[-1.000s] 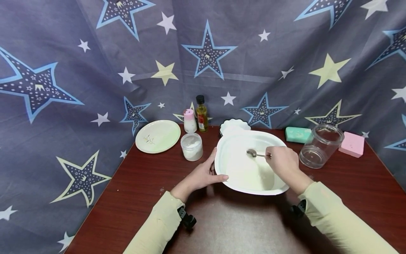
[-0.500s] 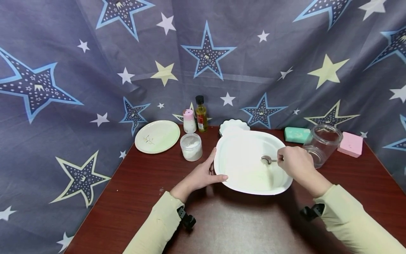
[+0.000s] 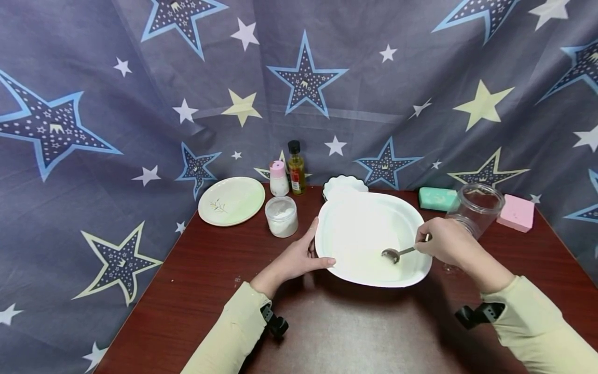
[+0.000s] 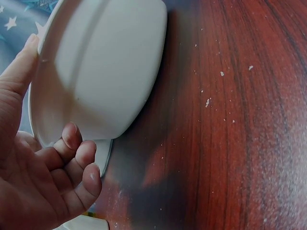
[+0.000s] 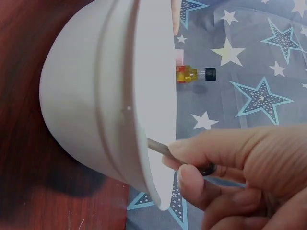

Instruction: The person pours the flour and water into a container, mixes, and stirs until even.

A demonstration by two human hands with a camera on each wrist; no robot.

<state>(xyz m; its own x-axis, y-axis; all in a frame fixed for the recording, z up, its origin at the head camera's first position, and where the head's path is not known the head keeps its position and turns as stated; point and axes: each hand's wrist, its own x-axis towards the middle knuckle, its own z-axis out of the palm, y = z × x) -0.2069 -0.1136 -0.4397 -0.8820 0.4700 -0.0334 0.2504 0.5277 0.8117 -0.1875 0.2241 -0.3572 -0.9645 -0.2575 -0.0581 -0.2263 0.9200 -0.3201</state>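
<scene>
Head view, left hand: the left hand (image 3: 299,258) grasps the near-left rim of the white bowl (image 3: 359,228), thumb lying along the rim, fingers curled on the outer wall.
Head view, right hand: the right hand (image 3: 444,241) pinches the handle of a metal spoon (image 3: 397,253); the spoon's scoop sits low inside the bowl, near its right, near side.
Head view, bowl: it stands on the dark red table (image 3: 336,322), in the middle, between both hands.
Head view, left of bowl: a small white tub (image 3: 282,216) just beside the bowl; farther left a pale green plate (image 3: 231,201).
Head view, far edge: a pink-capped shaker (image 3: 279,178) and a small oil bottle (image 3: 296,168) side by side; a scalloped white dish (image 3: 344,184) right behind the bowl.
Head view, right side: a clear jar (image 3: 476,208) partly behind the right hand, a green block (image 3: 437,198) and a pink block (image 3: 516,212) at the far right.
Left wrist view: the hand (image 4: 33,182) clasps the bowl (image 4: 100,72), thumb on the rim, curled fingertips against the outer wall; white specks lie on the table (image 4: 240,120).
Right wrist view: the hand (image 5: 240,172) clamps the spoon handle (image 5: 158,146) between thumb and fingers where it crosses the bowl's rim (image 5: 153,120); the oil bottle (image 5: 194,74) shows beyond the bowl, against the star-printed cloth (image 5: 249,57).
</scene>
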